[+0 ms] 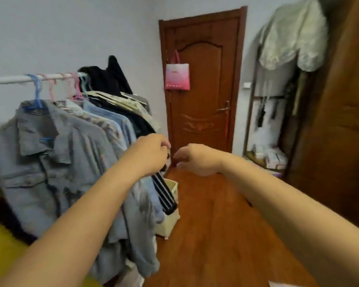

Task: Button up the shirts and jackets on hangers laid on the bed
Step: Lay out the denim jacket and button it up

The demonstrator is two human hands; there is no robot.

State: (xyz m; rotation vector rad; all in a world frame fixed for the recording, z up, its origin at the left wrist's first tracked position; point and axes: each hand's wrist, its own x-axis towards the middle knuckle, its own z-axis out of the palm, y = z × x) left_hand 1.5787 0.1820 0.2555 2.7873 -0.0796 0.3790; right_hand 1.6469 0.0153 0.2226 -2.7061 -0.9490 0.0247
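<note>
Dark striped garment at the rail's door-side end is being gripped by the left hand.
Its length is hanging downward below that fist; the right hand, loosely curled and empty, is being held just beside it.

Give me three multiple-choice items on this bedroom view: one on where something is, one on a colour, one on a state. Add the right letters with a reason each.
1. Where does the pink bag hang?
A. on the clothes rail
B. on the wooden door
C. on the shelf rack

2. What colour is the hanger of the nearest grey shirt?
A. blue
B. white
C. black

3. What is the left hand doing?
A. lying flat on the floor
B. pressing the door handle
C. gripping a dark striped garment

Answers: 1 B, the bag hangs against the door panel. 2 A, a blue hook sits on the rail. 3 C, the fingers curl round the dark cloth.
</note>
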